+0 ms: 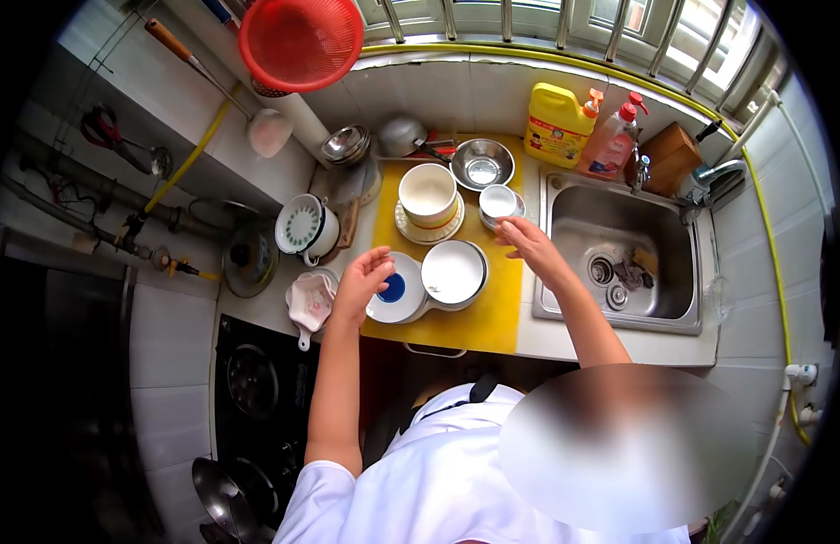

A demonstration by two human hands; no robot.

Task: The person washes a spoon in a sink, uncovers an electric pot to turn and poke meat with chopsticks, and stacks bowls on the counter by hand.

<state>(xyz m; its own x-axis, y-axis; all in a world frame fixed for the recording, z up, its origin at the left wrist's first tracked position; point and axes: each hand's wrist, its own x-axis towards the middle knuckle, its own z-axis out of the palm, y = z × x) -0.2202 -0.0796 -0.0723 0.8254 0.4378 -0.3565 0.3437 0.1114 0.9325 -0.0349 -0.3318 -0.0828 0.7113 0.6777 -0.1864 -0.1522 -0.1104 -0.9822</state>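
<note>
My left hand (pixel 364 279) is at the left edge of a white dish with a blue centre (pixel 405 304), fingers bent and apart, holding nothing that shows. My right hand (pixel 526 243) is above the right side of the yellow mat (pixel 500 317), just below a small white cup (pixel 498 201) that stands on a small metal dish. Its fingers are spread a little and hold nothing visible. Between my hands lies a stack of white bowls (pixel 453 272). Behind it a deep white bowl (pixel 428 194) sits on plates.
A metal sink (pixel 565 283) with a cloth and sponge is on the right. Yellow (pixel 558 122) and pink bottles stand behind it. A metal bowl (pixel 483 164) is at the back; an enamel pot (pixel 322 238) and pink dish (pixel 310 301) are left, above the black stove (pixel 222 363).
</note>
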